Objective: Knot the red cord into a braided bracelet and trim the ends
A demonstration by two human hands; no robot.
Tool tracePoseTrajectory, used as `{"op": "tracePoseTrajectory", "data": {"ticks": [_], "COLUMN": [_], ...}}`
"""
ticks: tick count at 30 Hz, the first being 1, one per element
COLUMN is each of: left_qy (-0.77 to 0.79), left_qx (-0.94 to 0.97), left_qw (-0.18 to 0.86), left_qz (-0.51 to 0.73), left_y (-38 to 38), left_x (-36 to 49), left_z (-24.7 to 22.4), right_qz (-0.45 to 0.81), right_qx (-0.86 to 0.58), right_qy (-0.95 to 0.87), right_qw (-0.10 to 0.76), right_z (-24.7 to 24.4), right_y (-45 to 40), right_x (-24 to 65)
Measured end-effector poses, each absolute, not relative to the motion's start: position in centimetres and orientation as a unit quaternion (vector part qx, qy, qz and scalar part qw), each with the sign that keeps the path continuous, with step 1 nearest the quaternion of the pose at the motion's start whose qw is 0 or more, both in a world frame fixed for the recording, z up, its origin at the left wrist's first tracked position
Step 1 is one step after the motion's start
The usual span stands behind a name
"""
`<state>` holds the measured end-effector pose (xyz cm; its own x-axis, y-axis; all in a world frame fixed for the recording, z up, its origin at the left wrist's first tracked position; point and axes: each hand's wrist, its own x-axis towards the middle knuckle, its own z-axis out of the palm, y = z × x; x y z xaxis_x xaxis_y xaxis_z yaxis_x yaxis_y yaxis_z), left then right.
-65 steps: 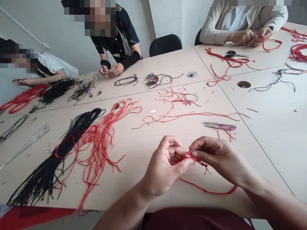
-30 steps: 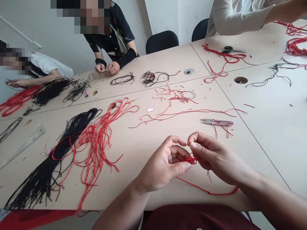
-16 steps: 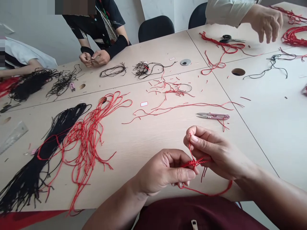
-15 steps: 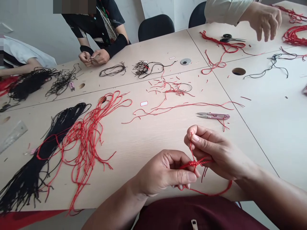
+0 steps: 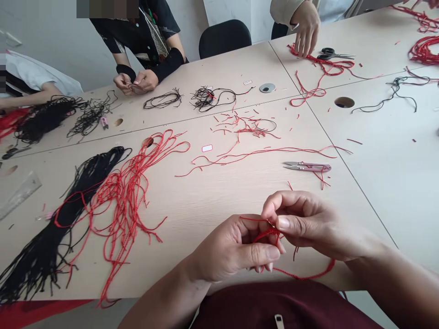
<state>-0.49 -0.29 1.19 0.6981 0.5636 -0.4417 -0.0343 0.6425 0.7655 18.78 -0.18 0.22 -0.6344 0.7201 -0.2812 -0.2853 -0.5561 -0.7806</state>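
A knotted red braided cord point(image 5: 269, 234) is pinched between my two hands in front of me, over the pale wood table point(image 5: 219, 274). My left hand point(image 5: 233, 246) has its thumb and curled fingers closed on the cord. My right hand point(image 5: 303, 224) presses thumb and forefinger on the knot from the other side. A thin strand crosses the top of my left fingers, and a long loop of the cord sags to the tabletop below my right hand. My fingers hide part of the knot.
Pink thread snips point(image 5: 307, 167) lie beyond my hands among loose red cords point(image 5: 260, 155). Large bundles of black cord point(image 5: 58, 242) and red cord point(image 5: 125, 196) spread to the left. Co-workers' hands point(image 5: 132, 83) work at the far side; another hand point(image 5: 305, 32) touches red cord near black scissors point(image 5: 334, 55).
The upright cord end between my fingers now lies across my left hand, and my hands have closed together over the knot. The co-worker's hand at the upper right has dropped onto the red cord.
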Motion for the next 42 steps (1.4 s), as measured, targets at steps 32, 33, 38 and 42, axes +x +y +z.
{"op": "tracePoseTrajectory", "data": {"ticks": [32,33,38,42], "left_qy": [0.39,0.392,0.384,0.393], "left_qx": [0.405,0.385,0.349,0.287], "left_qw": [0.724,0.721,0.719,0.747], "left_qz": [0.399,0.422,0.462,0.453], "left_y": [-0.6,-0.6,-0.5,-0.3], "left_x": [0.1,0.1,0.3,0.3], "left_z": [-0.4,-0.4,0.0,0.4], "right_qz": [0.639,0.639,0.644,0.649], "right_qx": [-0.428,-0.438,-0.438,-0.403], "right_qy": [-0.509,-0.518,-0.554,-0.562], "right_qw": [0.387,0.362,0.294,0.316], "right_z": [0.0,-0.1,-0.7,-0.5], "right_y": [-0.6,-0.6,-0.7,-0.9], "right_x": [18.3,18.2,17.4,17.2]}}
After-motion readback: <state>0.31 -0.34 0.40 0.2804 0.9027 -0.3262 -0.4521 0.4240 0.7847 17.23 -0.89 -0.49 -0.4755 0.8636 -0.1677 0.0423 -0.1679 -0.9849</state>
